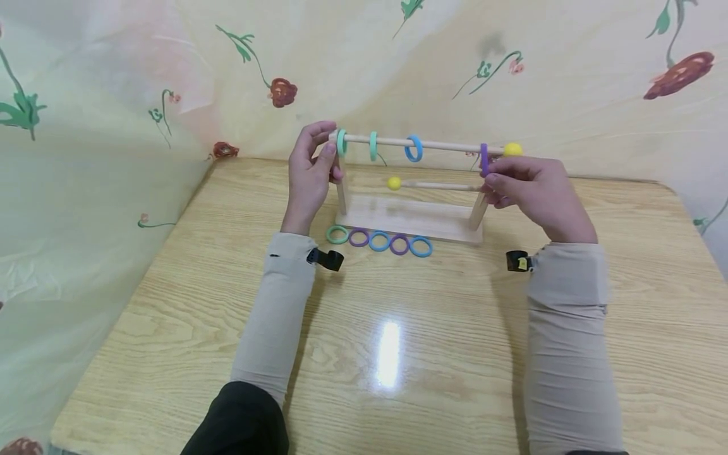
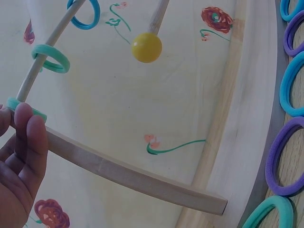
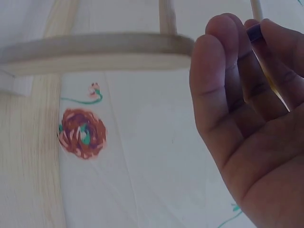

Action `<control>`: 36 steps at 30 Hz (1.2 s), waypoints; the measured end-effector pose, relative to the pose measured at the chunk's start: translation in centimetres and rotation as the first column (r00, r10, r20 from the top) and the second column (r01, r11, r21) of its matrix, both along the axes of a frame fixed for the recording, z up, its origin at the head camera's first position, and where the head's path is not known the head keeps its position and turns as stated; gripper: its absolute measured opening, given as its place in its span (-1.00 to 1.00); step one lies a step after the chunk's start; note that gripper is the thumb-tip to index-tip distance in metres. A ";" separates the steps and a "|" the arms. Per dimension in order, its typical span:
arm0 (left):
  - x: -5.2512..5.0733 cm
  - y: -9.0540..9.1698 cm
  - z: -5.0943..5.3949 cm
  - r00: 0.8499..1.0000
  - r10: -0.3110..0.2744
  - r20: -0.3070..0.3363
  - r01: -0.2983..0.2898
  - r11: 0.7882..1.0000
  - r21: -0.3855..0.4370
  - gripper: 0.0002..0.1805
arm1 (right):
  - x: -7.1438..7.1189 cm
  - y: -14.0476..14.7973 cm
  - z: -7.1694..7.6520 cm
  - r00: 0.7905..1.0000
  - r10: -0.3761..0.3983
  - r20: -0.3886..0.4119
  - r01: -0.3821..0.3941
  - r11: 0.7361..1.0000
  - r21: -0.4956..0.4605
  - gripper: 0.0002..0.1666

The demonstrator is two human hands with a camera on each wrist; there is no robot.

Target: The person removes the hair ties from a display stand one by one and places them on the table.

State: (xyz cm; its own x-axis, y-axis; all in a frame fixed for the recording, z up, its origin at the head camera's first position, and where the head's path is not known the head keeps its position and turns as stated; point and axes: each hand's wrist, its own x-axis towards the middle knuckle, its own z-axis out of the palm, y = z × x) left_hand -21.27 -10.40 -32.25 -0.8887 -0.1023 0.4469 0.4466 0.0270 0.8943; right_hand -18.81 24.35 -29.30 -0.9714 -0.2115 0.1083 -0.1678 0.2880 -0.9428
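Observation:
At the left end of the upper rod (image 1: 449, 146), my left hand (image 1: 309, 167) grips the top of the wooden rack's left post (image 2: 128, 175), its fingers touching a green hair tie (image 1: 341, 143). My right hand (image 1: 531, 189) pinches a purple hair tie (image 1: 484, 159) on the same rod, near the yellow ball (image 1: 512, 149) at its right end. Between the hands, another green hair tie (image 2: 51, 59) and a blue hair tie (image 1: 414, 148) hang on the rod. In the right wrist view, the fingers mostly hide the purple tie (image 3: 254, 33).
A lower rod (image 1: 438, 186) with a yellow ball (image 2: 147, 47) at its left end extends from the right post. In front of the rack base (image 1: 409, 215), several hair ties (image 1: 379, 241) lie in a row on the wooden table (image 1: 443, 354). Flowered cloth (image 1: 364, 76) hangs behind.

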 end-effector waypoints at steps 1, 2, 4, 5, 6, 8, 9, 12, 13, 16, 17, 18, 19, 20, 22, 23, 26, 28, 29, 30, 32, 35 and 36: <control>0.0 0.0 0.0 1.000 0.001 0.006 -0.001 1.000 0.001 -0.69 | 0.0 0.2 0.0 1.000 -0.001 0.001 0.001 1.000 -0.008 -0.78; 0.0 0.0 0.0 1.000 0.003 0.007 -0.003 1.000 0.000 -0.69 | 0.0 0.5 0.1 1.000 -0.005 0.001 0.005 1.000 -0.011 -0.79; 0.0 0.0 0.0 1.000 0.004 0.008 -0.004 1.000 -0.001 -0.69 | 0.1 0.9 0.1 1.000 -0.017 0.002 0.017 1.000 -0.012 -0.81; 0.0 0.0 0.0 1.000 0.004 0.008 -0.004 1.000 -0.001 -0.69 | 0.1 1.1 0.1 1.000 -0.025 0.003 0.025 1.000 -0.011 -0.82; 0.0 0.0 0.0 1.000 0.005 0.009 -0.005 1.000 -0.001 -0.69 | 0.1 1.3 0.1 0.999 -0.034 0.002 0.034 0.999 -0.008 -0.83; 0.0 0.0 0.0 1.000 0.005 0.010 -0.005 1.000 0.001 -0.69 | 0.1 1.7 0.2 0.999 -0.052 0.000 0.052 0.999 -0.016 -0.85; 0.0 0.0 0.0 1.000 0.006 0.010 -0.006 1.000 0.001 -0.69 | 0.1 1.9 0.2 0.998 -0.060 0.001 0.060 0.998 -0.033 -0.86; 0.0 0.0 0.0 1.000 0.006 0.010 -0.006 1.000 0.002 -0.69 | 0.0 2.1 0.2 0.997 -0.083 0.006 0.083 0.986 -0.145 -0.89; 0.0 0.0 0.0 1.000 0.007 0.009 -0.007 1.000 0.002 -0.69 | 0.0 2.1 0.2 0.996 -0.091 0.008 0.091 0.979 -0.182 -0.90; -0.1 0.1 0.1 1.000 0.010 0.010 -0.010 1.000 -0.001 -0.69 | -0.1 2.1 0.3 0.992 -0.122 0.018 0.122 0.947 -0.297 -0.92; -0.1 0.1 0.1 1.000 0.011 0.010 -0.011 1.000 -0.002 -0.69 | -0.1 2.0 0.3 0.990 -0.137 0.020 0.136 0.936 -0.323 -0.92; -0.1 0.1 0.1 1.000 0.013 0.011 -0.012 1.000 -0.004 -0.69 | 0.0 2.1 0.3 0.988 -0.152 0.022 0.150 0.924 -0.351 -0.92; -0.1 0.1 0.1 1.000 0.012 0.011 -0.012 1.000 -0.005 -0.69 | 0.0 2.1 0.3 0.986 -0.167 0.028 0.165 0.910 -0.381 -0.92; -0.1 0.1 0.1 1.000 0.012 0.012 -0.012 1.000 -0.005 -0.69 | 0.0 2.1 0.4 0.983 -0.182 0.034 0.180 0.891 -0.417 -0.93; -0.1 0.2 0.1 1.000 0.011 0.013 -0.011 1.000 -0.004 -0.69 | -0.1 2.1 0.4 0.976 -0.212 0.046 0.208 0.856 -0.474 -0.93; -0.2 0.2 0.1 1.000 0.011 0.014 -0.011 1.000 -0.003 -0.69 | -0.1 2.1 0.5 0.973 -0.224 0.049 0.218 0.841 -0.494 -0.93; -0.2 0.3 0.1 1.000 0.013 0.013 -0.013 1.000 -0.002 -0.69 | -0.2 2.1 0.5 0.969 -0.241 0.058 0.237 0.832 -0.501 -0.95; -0.2 0.3 0.1 1.000 0.015 0.013 -0.015 1.000 -0.001 -0.69 | -0.3 2.2 0.5 0.971 -0.230 0.064 0.233 0.853 -0.468 -0.95; -0.3 0.3 0.1 1.000 0.016 0.013 -0.016 1.000 -0.001 -0.69 | -0.3 2.3 0.5 0.974 -0.218 0.064 0.223 0.869 -0.441 -0.95; -0.3 0.4 0.1 1.000 0.016 0.014 -0.016 1.000 0.000 -0.69 | -0.3 2.4 0.5 0.976 -0.206 0.065 0.214 0.889 -0.405 -0.95; -0.3 0.4 0.1 1.000 0.018 0.015 -0.018 1.000 0.000 -0.68 | -0.4 2.5 0.5 0.981 -0.181 0.067 0.193 0.930 -0.312 -0.95; -0.4 0.5 0.2 1.000 0.020 0.015 -0.020 1.000 0.000 -0.68 | -0.4 2.9 0.4 0.988 -0.142 0.059 0.148 0.982 -0.114 -0.91; -0.4 0.5 0.2 1.000 0.021 0.016 -0.021 1.000 -0.001 -0.68 | -0.5 3.0 0.3 0.990 -0.128 0.057 0.131 0.990 -0.044 -0.89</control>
State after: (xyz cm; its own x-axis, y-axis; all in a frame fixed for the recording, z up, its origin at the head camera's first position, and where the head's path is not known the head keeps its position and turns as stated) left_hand -21.69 -9.93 -32.09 -0.8933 -0.1208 0.4329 0.4317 0.0370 0.9012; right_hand -19.26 27.35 -28.96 -0.9949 -0.0796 0.0619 -0.0806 0.2590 -0.9625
